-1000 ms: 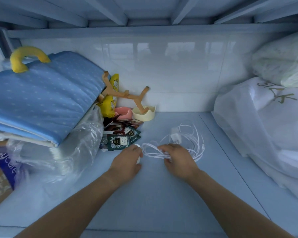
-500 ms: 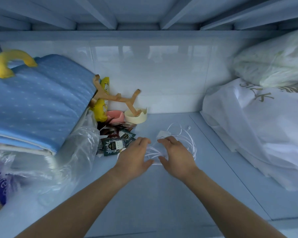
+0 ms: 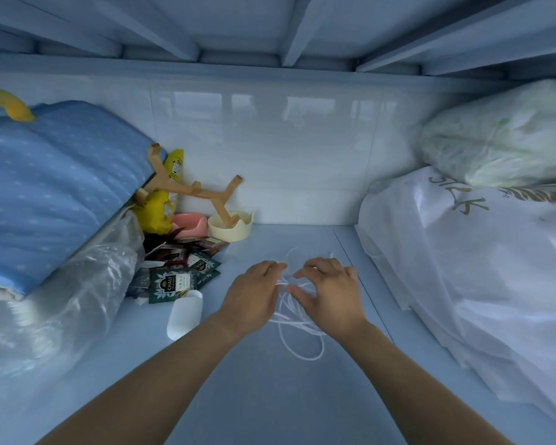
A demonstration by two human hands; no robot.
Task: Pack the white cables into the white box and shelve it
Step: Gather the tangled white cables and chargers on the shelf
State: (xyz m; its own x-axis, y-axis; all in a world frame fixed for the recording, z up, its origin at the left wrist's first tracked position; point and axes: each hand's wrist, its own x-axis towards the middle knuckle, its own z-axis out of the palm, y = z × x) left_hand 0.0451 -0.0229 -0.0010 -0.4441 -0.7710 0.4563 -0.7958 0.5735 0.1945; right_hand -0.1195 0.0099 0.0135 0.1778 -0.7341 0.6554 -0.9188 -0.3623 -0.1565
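Shelf (image 3: 238,396): cables (image 3: 303,351), left hand (image 3: 251,300), right hand (image 3: 331,297)

The middle of the white cables (image 3: 284,305) lies hidden under the left hand (image 3: 254,293) and the right hand (image 3: 329,293), so whether either has a grip on a strand cannot be told. The yellow handle (image 3: 8,104) and blue mat (image 3: 52,187) are cut by the left edge, the white bag (image 3: 482,268) by the right. The pale object (image 3: 185,314) beside the left wrist is too blurred to name.
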